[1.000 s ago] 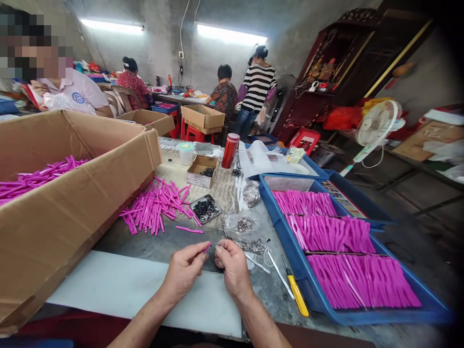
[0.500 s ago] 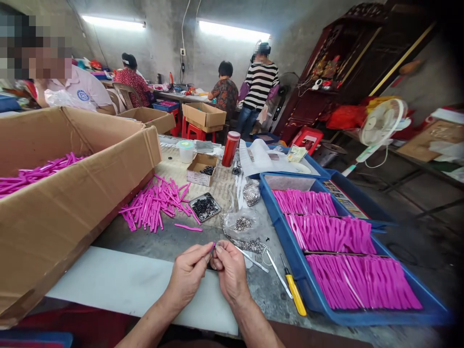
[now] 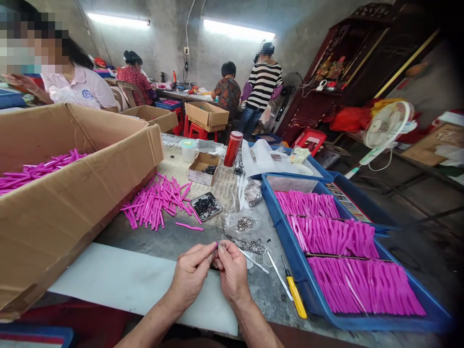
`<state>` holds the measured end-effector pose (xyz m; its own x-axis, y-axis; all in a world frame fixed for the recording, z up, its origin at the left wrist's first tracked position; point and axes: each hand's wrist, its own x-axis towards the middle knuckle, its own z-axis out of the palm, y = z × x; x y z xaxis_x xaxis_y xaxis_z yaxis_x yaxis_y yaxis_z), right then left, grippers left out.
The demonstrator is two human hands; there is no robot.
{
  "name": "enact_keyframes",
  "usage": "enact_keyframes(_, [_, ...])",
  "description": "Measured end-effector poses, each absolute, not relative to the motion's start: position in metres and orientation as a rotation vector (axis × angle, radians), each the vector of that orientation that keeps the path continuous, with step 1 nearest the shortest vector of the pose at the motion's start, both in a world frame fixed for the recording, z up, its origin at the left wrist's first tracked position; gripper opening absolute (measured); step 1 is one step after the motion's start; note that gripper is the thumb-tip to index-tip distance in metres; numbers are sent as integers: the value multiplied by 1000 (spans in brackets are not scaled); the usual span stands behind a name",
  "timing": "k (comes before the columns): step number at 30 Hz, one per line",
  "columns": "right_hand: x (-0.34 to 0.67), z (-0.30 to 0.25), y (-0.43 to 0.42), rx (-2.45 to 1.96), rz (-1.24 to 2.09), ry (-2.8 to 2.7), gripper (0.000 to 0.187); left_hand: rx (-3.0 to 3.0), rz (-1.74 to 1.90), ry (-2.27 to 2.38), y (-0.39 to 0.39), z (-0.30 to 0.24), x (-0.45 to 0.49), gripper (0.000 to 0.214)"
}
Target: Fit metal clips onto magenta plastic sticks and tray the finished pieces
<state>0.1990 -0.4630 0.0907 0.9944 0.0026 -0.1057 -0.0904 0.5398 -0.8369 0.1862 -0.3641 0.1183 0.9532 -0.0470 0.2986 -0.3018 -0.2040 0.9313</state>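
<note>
My left hand (image 3: pixel 194 273) and my right hand (image 3: pixel 232 268) meet over the near edge of the table, fingertips pinched together. Between them shows a bit of a magenta plastic piece (image 3: pixel 217 245); the fingers cover most of it. Beyond my hands lies a single magenta strip (image 3: pixel 189 226), with a loose heap of magenta strips (image 3: pixel 154 203) behind it. A small tray of black screw-like parts (image 3: pixel 206 207) sits beside the heap. Small metal rings or nuts (image 3: pixel 244 223) lie on a clear bag just past my right hand.
A large cardboard box (image 3: pixel 108 166) holds more magenta strips at left. On the right, a blue tray (image 3: pixel 275 212) carries magenta pieces in rows. A yellow-handled screwdriver (image 3: pixel 296 295), white tools (image 3: pixel 281 278) and a red flask (image 3: pixel 233 149) are on the table. Several people work behind.
My hands stay pinched together at nearly the same spot. The view has shifted slightly. At far left, the co-worker in the pale shirt has changed posture, an arm now reaching left.
</note>
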Motion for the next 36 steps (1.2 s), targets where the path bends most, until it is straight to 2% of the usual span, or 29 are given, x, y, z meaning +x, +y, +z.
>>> enact_keyframes(8, [201, 100, -465, -855, 169, 84, 19, 1710, 229, -239, -365, 117, 186, 25])
enact_keyframes(36, [204, 92, -469, -905, 241, 45, 18, 1326, -64, 108, -367, 106, 188, 29])
